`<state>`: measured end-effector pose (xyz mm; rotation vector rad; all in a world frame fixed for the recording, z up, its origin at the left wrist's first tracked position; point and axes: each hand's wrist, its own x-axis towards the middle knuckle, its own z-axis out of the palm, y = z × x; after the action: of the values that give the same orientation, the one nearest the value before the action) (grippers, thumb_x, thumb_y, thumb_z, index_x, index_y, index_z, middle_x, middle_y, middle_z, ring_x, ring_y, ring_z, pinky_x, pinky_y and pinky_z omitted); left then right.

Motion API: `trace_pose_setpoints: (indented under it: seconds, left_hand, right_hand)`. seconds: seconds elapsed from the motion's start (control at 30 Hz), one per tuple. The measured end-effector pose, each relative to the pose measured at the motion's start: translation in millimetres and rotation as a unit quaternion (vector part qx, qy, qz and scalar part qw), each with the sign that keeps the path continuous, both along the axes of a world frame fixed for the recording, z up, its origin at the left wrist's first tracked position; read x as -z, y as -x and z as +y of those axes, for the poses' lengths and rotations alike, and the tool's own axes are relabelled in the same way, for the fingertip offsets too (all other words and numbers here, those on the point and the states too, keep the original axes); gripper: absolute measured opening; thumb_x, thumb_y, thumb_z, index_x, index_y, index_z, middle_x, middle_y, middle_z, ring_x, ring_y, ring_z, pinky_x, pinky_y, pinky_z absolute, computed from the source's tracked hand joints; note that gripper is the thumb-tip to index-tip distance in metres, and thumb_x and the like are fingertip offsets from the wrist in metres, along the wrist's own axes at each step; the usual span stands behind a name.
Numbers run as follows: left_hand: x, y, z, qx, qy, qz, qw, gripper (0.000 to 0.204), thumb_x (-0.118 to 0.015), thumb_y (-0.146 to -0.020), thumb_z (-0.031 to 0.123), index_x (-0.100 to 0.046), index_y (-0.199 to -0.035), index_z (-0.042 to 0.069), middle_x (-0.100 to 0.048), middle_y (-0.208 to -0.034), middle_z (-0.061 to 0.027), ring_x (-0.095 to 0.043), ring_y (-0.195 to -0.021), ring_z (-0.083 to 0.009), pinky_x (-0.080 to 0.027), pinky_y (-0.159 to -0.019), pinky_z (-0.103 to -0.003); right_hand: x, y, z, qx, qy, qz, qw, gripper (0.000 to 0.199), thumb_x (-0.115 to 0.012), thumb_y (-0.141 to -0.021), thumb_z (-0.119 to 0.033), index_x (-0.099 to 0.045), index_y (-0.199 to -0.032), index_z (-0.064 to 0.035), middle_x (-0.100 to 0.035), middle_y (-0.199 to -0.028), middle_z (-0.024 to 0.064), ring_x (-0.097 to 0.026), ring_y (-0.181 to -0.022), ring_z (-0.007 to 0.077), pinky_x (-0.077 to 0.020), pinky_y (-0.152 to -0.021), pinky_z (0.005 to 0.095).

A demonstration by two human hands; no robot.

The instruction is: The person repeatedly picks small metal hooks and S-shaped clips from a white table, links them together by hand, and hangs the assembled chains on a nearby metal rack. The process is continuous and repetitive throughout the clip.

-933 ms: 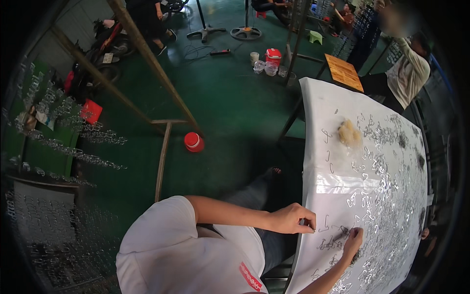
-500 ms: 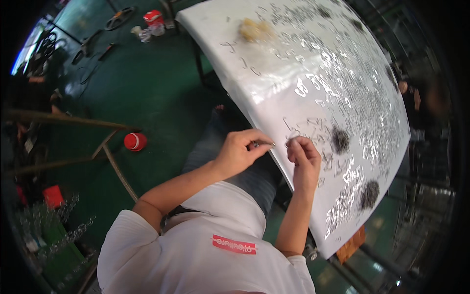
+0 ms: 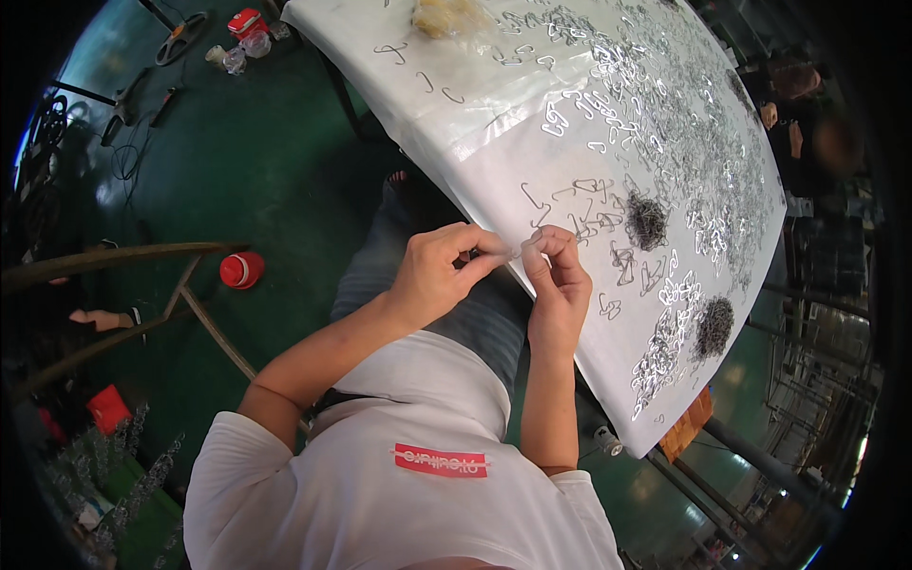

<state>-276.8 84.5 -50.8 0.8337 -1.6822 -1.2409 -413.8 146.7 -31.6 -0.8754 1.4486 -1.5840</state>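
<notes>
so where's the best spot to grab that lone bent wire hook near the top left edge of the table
Probably pinch the wire hook at its straight middle shank, coming from above with thumb and forefinger. It lies flat on the white table cover, apart from the tangled heap of clips, so nothing crowds it; the curled ends look likelier to snag or slip.

Table (image 3: 494, 104) w/ glossy white plastic sheet cover, smooth, throwing glare; scattered over it are shiny bent-wire metal clips (image 3: 665, 123), bright silvery finish, plus two dark matt wiry clumps (image 3: 648, 220), rough-looking. Left hand (image 3: 439, 271) & right hand (image 3: 556, 285) pinch a small pale piece (image 3: 518, 251), material too small to tell; shirt (image 3: 399, 475) is matt white cloth w/ a red patch. Floor (image 3: 266, 171) is dark green, smooth w/ slight sheen; red cap (image 3: 241, 270) looks like glossy plastic.
</notes>
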Motion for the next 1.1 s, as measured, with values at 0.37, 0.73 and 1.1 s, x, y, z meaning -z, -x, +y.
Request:
trace_pose_setpoints:
  seconds: [0.37,0.73,1.1]
  left_hand:
    - [54.3,72.5,-126.5,-0.004,0.241,-0.093,0.966,0.016,-0.069,-0.08,0.008,-0.071,-0.096,0.007,-0.067,-0.092,-0.0067,-0.061,-0.084,-0.0228,-0.05,-0.073,-0.031]
    - [90.8,140.1,-184.8,-0.001,0.424,-0.306,0.853,0.018,-0.059,-0.078,0.005,-0.063,-0.095,0.01,-0.056,-0.092,-0.0049,-0.055,-0.093,-0.0242,-0.05,-0.075,-0.034]
    - [19.7,34.2,-81.2,0.01,-0.002,-0.103,0.995,0.013,-0.059,-0.09,0.009,-0.066,-0.101,0.004,-0.072,-0.083,-0.0102,-0.07,-0.079,-0.0129,-0.052,-0.067,-0.025]
  right_hand:
    - [0.9,-4.5,10.8,0.015,0.028,0.152,0.988,0.006,-0.068,-0.084,-0.004,-0.064,-0.087,-0.0007,-0.053,-0.096,0.0066,-0.054,-0.083,0.0137,-0.0452,-0.068,0.0229]
    - [16.4,-12.9,11.1,0.021,0.024,0.143,0.989,0.007,-0.069,-0.081,-0.006,-0.065,-0.086,-0.0014,-0.054,-0.095,0.0086,-0.055,-0.084,0.0194,-0.0452,-0.075,0.029]
    - [28.2,-6.4,10.9,0.052,0.027,0.17,0.984,0.007,-0.068,-0.082,-0.005,-0.064,-0.085,-0.0002,-0.054,-0.091,0.0078,-0.054,-0.081,0.0183,-0.0446,-0.07,0.028]
